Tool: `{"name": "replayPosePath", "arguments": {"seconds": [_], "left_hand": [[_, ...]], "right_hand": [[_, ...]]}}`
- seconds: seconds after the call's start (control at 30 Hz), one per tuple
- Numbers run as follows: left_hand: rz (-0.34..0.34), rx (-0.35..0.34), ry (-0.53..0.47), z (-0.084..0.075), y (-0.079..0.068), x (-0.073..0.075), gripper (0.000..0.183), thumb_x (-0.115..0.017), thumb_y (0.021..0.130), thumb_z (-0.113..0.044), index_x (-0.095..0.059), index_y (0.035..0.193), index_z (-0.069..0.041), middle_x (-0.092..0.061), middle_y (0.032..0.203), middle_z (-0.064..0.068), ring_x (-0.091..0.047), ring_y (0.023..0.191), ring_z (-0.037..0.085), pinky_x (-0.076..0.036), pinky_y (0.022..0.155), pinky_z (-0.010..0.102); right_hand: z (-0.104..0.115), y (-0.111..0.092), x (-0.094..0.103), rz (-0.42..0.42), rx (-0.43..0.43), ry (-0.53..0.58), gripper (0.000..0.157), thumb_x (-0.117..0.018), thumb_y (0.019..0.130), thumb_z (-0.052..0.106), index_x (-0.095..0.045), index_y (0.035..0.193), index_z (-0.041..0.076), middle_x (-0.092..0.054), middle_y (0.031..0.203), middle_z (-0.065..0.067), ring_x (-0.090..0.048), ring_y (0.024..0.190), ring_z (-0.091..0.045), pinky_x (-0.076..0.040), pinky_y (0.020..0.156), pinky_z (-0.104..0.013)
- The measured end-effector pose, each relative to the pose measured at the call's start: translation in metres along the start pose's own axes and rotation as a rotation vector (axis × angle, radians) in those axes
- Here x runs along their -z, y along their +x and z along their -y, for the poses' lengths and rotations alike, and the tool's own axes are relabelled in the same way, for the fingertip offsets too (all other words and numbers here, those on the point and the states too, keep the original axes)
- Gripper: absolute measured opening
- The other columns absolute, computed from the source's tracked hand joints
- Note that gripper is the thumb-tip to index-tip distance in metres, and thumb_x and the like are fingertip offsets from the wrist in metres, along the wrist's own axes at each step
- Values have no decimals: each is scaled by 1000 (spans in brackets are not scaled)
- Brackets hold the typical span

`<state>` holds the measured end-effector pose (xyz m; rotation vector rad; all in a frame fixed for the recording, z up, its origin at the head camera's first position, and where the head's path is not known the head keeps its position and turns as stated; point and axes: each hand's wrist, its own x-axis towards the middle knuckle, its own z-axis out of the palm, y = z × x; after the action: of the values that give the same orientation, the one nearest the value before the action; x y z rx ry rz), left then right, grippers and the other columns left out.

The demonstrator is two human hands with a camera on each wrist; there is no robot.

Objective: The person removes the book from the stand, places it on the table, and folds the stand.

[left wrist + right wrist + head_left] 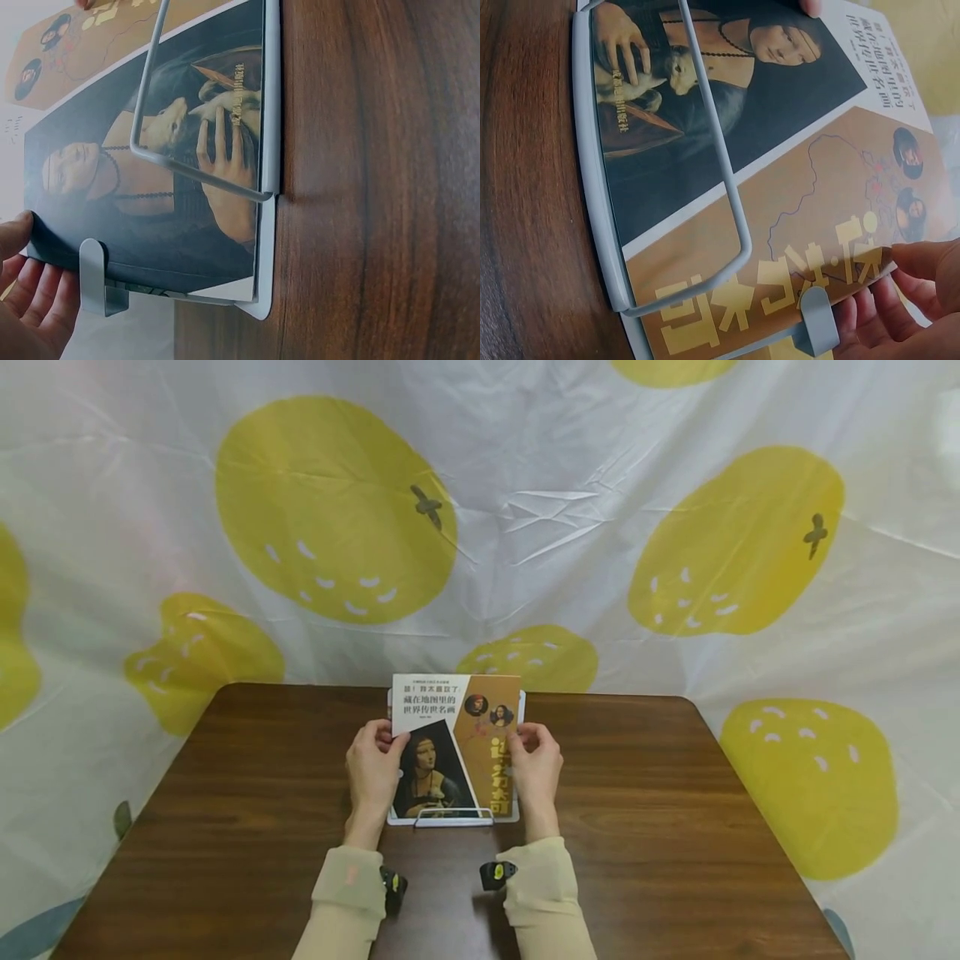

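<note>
1. My left hand (375, 768) is pinching the left edge of the book (456, 746). My thumb is pressing on the front and my fingers are tucking behind.
2. My right hand (538, 768) is pinching the right edge in the same way.
3. The book is leaning back on a metal stand (264, 292), with its bottom sitting behind the wire loop (733, 195).
4. The left clip (93, 270) and the right clip (819, 322) are hooking over the book's sides, near my fingers.
5. The stand is resting on the brown table (247, 777), and a white cloth with big yellow fruit (510, 443) is hanging behind.
6. I think I am fitting the book into the stand or taking it out; I cannot tell which.
7. If I am putting it in, my next move is calling for a soft push back, then letting go. If I am taking it out, it is calling for an even lift, without catching the clips.
</note>
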<state>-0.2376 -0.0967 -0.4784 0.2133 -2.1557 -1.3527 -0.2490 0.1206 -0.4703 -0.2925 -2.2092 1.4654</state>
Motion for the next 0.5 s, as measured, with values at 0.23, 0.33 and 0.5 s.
{"name": "replayPosePath", "arguments": {"seconds": [0.23,0.33,0.5], "left_hand": [[-13,2,-1,-6,0,-4,24,-80,82,-12,-66,98,0,-62,85,11,-62,74,26,-48,70,41],[-8,5,-8,-6,1,-4,25,-80,82,-12,-66,98,0,-62,85,12,-62,74,26,-48,70,40],[-4,-2,-21,-6,4,-2,24,-80,82,-11,-65,97,0,-62,85,13,-62,74,27,-48,69,39]], "right_hand": [[2,1,1,-27,-14,-1,11,-71,86,8,-68,97,6,-63,80,-4,-59,74,-20,-44,64,-32],[5,1,1,-27,-33,9,11,-70,87,8,-68,97,6,-63,82,-5,-59,76,-21,-44,65,-32],[10,1,0,-10,-67,37,10,-69,89,7,-66,98,6,-61,84,-5,-57,79,-21,-43,66,-32]]}}
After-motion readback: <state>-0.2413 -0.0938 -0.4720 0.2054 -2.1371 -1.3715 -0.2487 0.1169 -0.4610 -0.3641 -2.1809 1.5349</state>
